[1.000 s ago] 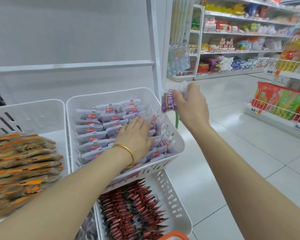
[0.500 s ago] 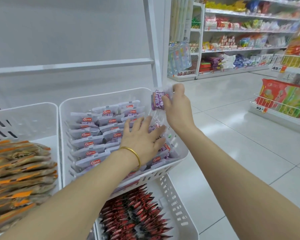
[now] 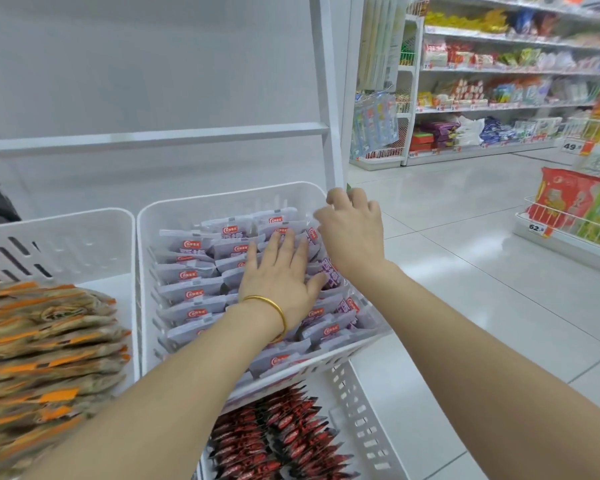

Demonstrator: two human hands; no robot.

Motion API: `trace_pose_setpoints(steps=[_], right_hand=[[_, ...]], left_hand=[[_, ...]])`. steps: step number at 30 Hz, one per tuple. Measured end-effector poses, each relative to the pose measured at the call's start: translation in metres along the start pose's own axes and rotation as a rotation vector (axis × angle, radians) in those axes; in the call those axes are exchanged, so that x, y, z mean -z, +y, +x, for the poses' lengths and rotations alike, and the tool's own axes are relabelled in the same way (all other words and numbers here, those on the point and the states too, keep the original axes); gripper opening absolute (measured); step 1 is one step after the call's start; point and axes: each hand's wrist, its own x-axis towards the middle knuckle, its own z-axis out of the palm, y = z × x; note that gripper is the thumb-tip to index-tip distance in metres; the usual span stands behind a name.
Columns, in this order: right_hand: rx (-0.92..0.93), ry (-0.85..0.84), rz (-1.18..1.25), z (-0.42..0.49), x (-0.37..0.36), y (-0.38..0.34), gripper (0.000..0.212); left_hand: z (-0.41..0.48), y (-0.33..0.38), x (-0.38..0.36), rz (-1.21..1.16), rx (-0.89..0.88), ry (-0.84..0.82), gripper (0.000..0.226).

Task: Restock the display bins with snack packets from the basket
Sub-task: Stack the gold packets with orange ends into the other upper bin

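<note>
Two hands work in a white bin (image 3: 222,202) of purple snack packets (image 3: 194,292): left hand (image 3: 278,282) spread flat on them, right hand (image 3: 352,233) curled at the far right corner, possibly pinching one.

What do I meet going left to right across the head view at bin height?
Brown-and-orange packets → purple packet bin → left hand → right hand → tiled floor → wire rack.

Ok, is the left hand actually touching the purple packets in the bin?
Touching. The head view shows the left hand lying palm-down, fingers spread, flat on the purple packets in the white bin, no gap visible.
</note>
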Motion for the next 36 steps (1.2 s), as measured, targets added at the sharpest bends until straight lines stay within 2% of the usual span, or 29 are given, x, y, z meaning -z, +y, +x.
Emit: trace_pose_setpoints(steps=[3, 6, 9, 11, 13, 16, 21, 23, 26, 29, 33, 36], right_hand=[[-0.015, -0.088, 0.174, -0.012, 0.005, 0.008, 0.036], [-0.157, 0.083, 0.449, -0.031, 0.026, 0.012, 0.038], [-0.167, 0.167, 0.602, -0.075, 0.054, 0.012, 0.029], [-0.187, 0.159, 0.723, -0.111, 0.075, 0.008, 0.026], [-0.215, 0.126, 0.818, -0.151, 0.092, -0.002, 0.026], [-0.288, 0.040, 0.952, -0.233, 0.104, -0.025, 0.026], [-0.519, -0.352, 1.005, -0.392, 0.106, -0.041, 0.024], [-0.535, -0.575, 0.941, -0.428, 0.098, -0.038, 0.026], [-0.379, -0.908, 0.762, -0.463, 0.076, -0.029, 0.031], [-0.282, -1.172, 0.665, -0.489, 0.050, -0.026, 0.036], [-0.034, -1.408, 0.517, -0.515, 0.008, -0.036, 0.047], [0.026, -1.563, 0.398, -0.531, -0.014, -0.041, 0.048]], left_hand=[[0.001, -0.001, 0.003, -0.012, -0.014, -0.043, 0.064], [-0.004, -0.004, 0.018, -0.048, -0.030, -0.055, 0.061], [-0.032, -0.005, 0.039, -0.138, -0.085, 0.089, 0.057], [-0.073, -0.001, 0.050, -0.227, -0.161, 0.219, 0.064], [-0.127, 0.008, 0.053, -0.324, -0.249, 0.274, 0.068], [-0.218, 0.022, 0.028, -0.347, -0.319, 0.172, 0.059], [-0.332, 0.038, -0.037, -0.258, -0.348, -0.147, 0.052], [-0.355, 0.038, -0.062, -0.248, -0.319, -0.273, 0.049], [-0.378, 0.036, -0.088, -0.222, -0.288, -0.388, 0.048], [-0.389, 0.035, -0.105, -0.165, -0.277, -0.468, 0.049], [-0.393, 0.033, -0.113, -0.193, -0.237, -0.490, 0.048], [-0.396, 0.032, -0.120, -0.194, -0.226, -0.501, 0.047]])
